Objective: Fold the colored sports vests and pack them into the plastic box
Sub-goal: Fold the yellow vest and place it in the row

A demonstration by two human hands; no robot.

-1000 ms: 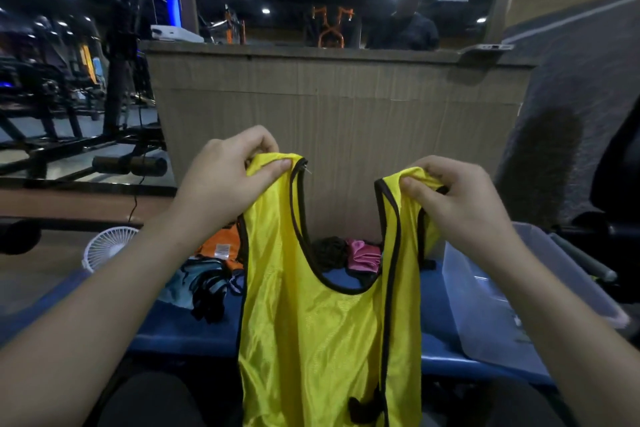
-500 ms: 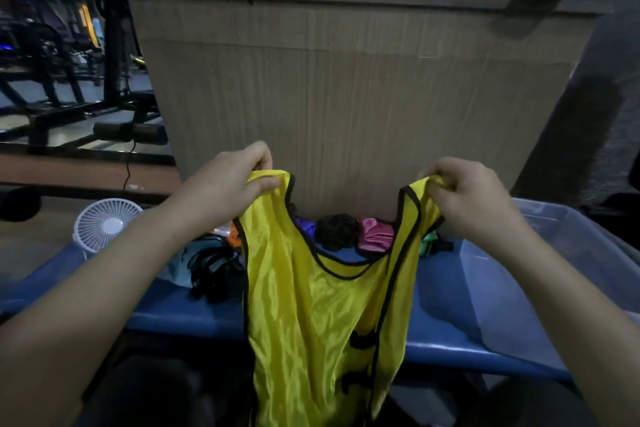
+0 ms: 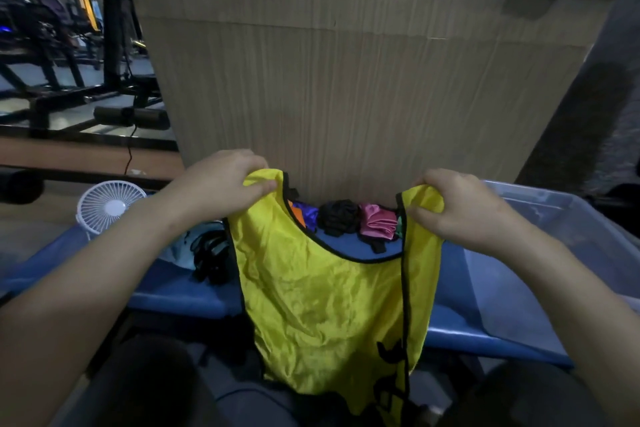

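Observation:
A yellow sports vest (image 3: pixel 329 305) with black trim hangs in front of me over the blue bench (image 3: pixel 173 291). My left hand (image 3: pixel 221 184) pinches its left shoulder strap and my right hand (image 3: pixel 460 208) pinches its right one. The vest's lower part drapes over the bench's near edge toward my lap. The clear plastic box (image 3: pixel 561 229) stands on the bench to the right, just beyond my right hand. Crumpled vests lie at the back of the bench: black (image 3: pixel 339 217), pink (image 3: pixel 377 225), purple (image 3: pixel 308 215) and a bit of orange (image 3: pixel 297 213).
A small white fan (image 3: pixel 109 206) stands at the bench's left end. A light blue and black heap (image 3: pixel 204 253) lies left of the yellow vest. A tall wooden panel (image 3: pixel 346 80) rises right behind the bench. Gym machines fill the far left.
My hands have drawn further apart and lower, spreading the vest wider over the bench. The view has tilted downward.

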